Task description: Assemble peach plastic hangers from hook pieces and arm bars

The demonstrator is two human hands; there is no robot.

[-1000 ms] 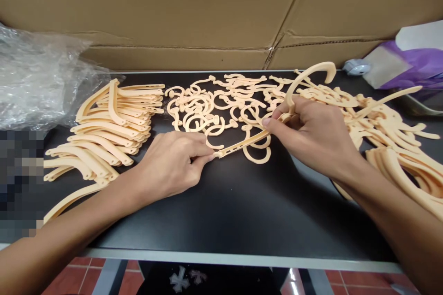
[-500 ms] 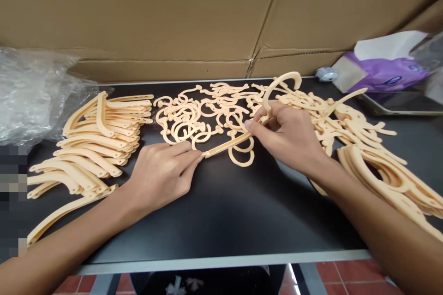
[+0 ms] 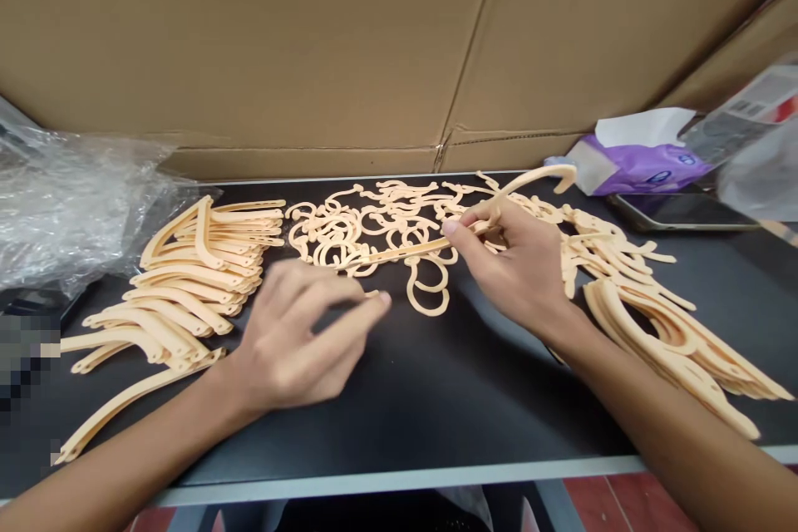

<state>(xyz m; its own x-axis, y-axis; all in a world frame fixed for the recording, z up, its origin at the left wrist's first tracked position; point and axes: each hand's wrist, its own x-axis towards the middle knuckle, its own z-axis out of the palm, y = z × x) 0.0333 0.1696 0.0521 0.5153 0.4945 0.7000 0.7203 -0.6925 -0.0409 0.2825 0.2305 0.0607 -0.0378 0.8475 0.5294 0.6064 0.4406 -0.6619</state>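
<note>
Pinched between thumb and fingers of my right hand point(image 3: 514, 262) is a cream plastic hanger piece point(image 3: 411, 249), a long narrow arm. A curved hanger hook point(image 3: 536, 176) rises from the same grip, its base hidden behind my fingers. The arm points left toward my left hand point(image 3: 308, 328), which is apart from it, thumb and index finger spread, slightly blurred. Just beyond both hands lies a loose heap of cream hooks point(image 3: 340, 237). To the left of my left hand are stacked curved hanger arms point(image 3: 180, 287).
Nested hanger parts point(image 3: 673, 341) lie by my right forearm, with more loose pieces point(image 3: 604, 245) behind. A purple tissue pack point(image 3: 654, 166) and a phone point(image 3: 686, 214) sit at the back right. Clear plastic wrap point(image 3: 81, 208) is at the left; cardboard point(image 3: 280, 41) stands behind the black table point(image 3: 424, 399).
My left hand has let go of the hanger arm's left end and its fingers have spread. My right hand still holds the piece, and the hook has tipped over toward the right.
</note>
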